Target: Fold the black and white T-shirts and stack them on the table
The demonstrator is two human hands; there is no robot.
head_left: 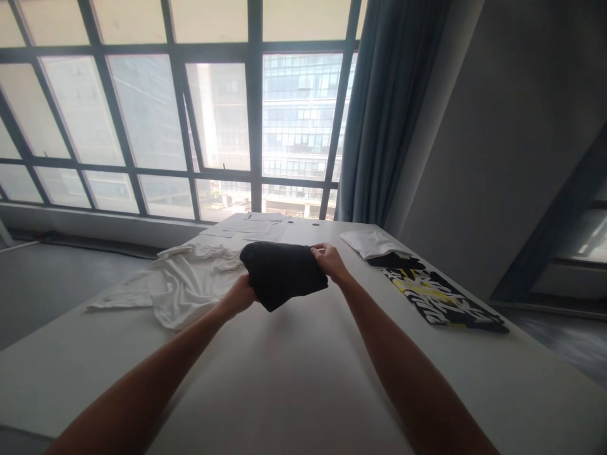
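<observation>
A folded black garment (287,275) is held up above the table, its exact kind not clear. My left hand (243,294) grips its left lower edge, with the fingers partly hidden behind the cloth. At the upper right corner, my right hand (328,260) pinches it between thumb and fingers. A crumpled white garment (190,284) lies spread on the table just left of the black one.
On the right of the white table (294,392) lie a folded white garment (372,243) and a folded black, white and yellow patterned garment (441,300). Paper sheets (256,224) rest at the far end. Behind stand large windows (218,114) and a curtain (379,120).
</observation>
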